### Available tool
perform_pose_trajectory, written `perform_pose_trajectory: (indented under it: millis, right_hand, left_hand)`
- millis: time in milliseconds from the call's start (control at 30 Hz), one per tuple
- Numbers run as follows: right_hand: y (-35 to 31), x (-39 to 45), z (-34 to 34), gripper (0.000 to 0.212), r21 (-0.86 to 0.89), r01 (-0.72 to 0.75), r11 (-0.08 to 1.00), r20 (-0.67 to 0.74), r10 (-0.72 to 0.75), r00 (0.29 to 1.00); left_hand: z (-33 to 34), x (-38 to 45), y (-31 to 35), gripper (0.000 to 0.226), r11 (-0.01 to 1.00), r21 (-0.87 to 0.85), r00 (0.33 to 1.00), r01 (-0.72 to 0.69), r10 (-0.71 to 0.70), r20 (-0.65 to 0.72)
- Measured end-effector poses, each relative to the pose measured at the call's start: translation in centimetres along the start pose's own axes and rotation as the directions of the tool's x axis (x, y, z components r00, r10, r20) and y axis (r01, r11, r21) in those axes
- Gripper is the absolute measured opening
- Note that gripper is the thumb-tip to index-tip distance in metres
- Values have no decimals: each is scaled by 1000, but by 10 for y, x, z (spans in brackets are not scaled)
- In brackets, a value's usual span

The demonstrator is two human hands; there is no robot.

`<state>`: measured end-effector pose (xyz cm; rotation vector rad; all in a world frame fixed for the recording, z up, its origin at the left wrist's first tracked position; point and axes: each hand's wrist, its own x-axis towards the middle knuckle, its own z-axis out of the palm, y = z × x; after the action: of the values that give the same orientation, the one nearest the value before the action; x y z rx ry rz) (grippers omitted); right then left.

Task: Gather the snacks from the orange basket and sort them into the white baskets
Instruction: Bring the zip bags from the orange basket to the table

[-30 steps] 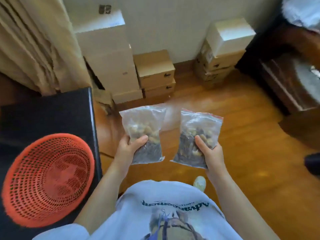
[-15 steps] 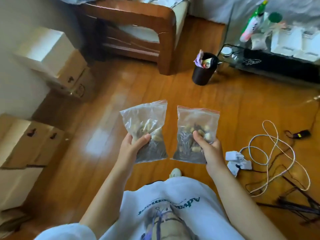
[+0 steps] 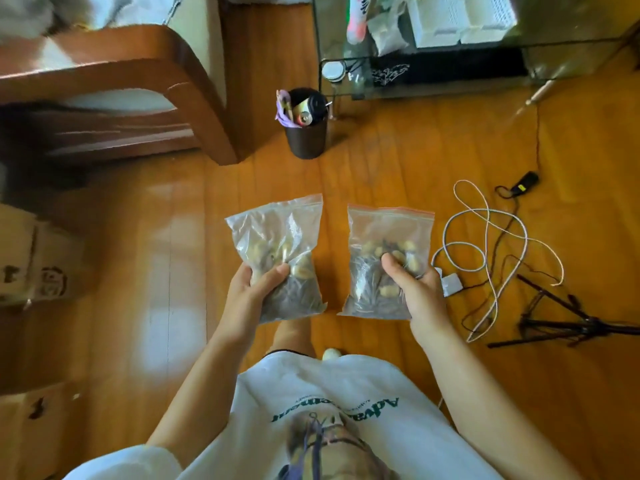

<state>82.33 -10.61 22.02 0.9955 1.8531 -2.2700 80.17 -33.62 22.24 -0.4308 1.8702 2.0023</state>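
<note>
My left grip [image 3: 254,292] is closed on one bag [image 3: 277,251] of snacks, thumb on top. My right grip [image 3: 414,289] is closed on the other bag [image 3: 384,261] the same way. Both bags hang in front of me, side by side, over the wood floor [image 3: 138,271]. A second ago I saw the orange basket and boxes by the wall. Now I have turned, and the orange basket is gone from view. I see a glass table [image 3: 450,46] up ahead, with white baskets [image 3: 460,19] on it. I think that is where the bags go, so I need to walk there. Cords [image 3: 491,244] lie on the floor to my right.
</note>
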Motion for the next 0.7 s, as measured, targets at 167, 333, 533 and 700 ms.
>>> perform_pose_trajectory:
  millis: [167,333,533,700]
  right_hand:
    - [-37,69,14,15,32,61,998,-121,-57,991]
    - [-94,139,42,8,49,106,993,-180,-96,979]
    - [-135,198,45,22,100,221,970,-250,-191,949]
    - [-153,247,18,16,109,230,967,-371,-175,912]
  left_hand:
    - [31,93,48,29,1000,10,991,-25,24,132]
    - [52,182,119,27,996,11,963,-93,87,256]
    - [89,266,161,27,995,39,927,-96,75,367]
    - [149,315,171,26,996,62,900,-60,28,435]
